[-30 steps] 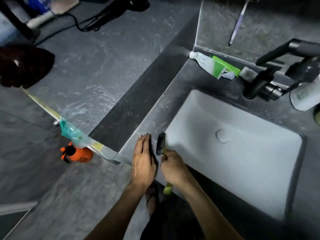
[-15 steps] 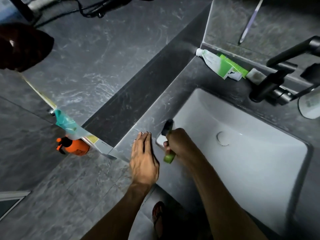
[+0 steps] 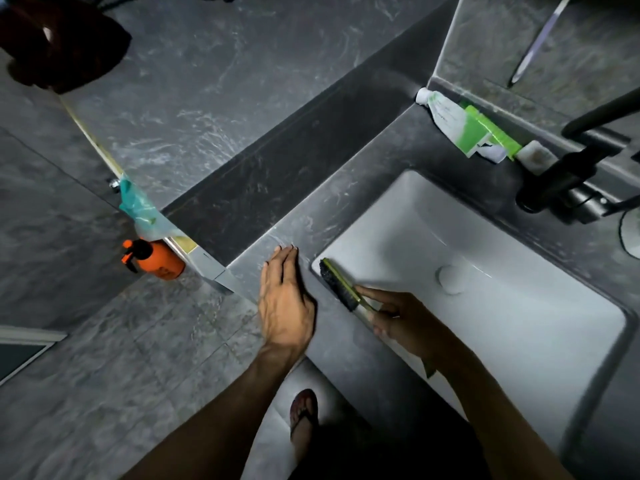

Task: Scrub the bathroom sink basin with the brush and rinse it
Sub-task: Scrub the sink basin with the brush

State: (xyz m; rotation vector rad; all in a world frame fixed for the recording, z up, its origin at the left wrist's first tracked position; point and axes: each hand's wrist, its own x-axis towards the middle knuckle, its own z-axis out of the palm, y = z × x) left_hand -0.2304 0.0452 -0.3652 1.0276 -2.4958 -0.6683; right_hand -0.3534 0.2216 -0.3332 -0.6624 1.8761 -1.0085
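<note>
Seemingly light and stiff, the scrub brush (image 3: 337,284) is being gripped by its handle in the right hand (image 3: 403,322) at the sink basin's (image 3: 519,341) near-left corner, while the left hand (image 3: 284,299) is lying flat and spread on the worktop (image 3: 346,348).

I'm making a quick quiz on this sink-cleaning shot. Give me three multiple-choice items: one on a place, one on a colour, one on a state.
1. Where is the dark-bristled scrub brush with the green handle?
A. at the white rectangular sink basin's near-left corner
B. on the floor
C. beside the black faucet

2. What colour is the plastic spray bottle on the floor?
A. blue
B. orange
C. white

3. How is the left hand?
A. gripping the brush
B. turning the faucet
C. lying flat on the grey stone counter

Answers: 1 A, the bristles sit against that corner, held by the right hand; 2 B, its body is plainly orange; 3 C, the fingers are stretched out and empty.
</note>
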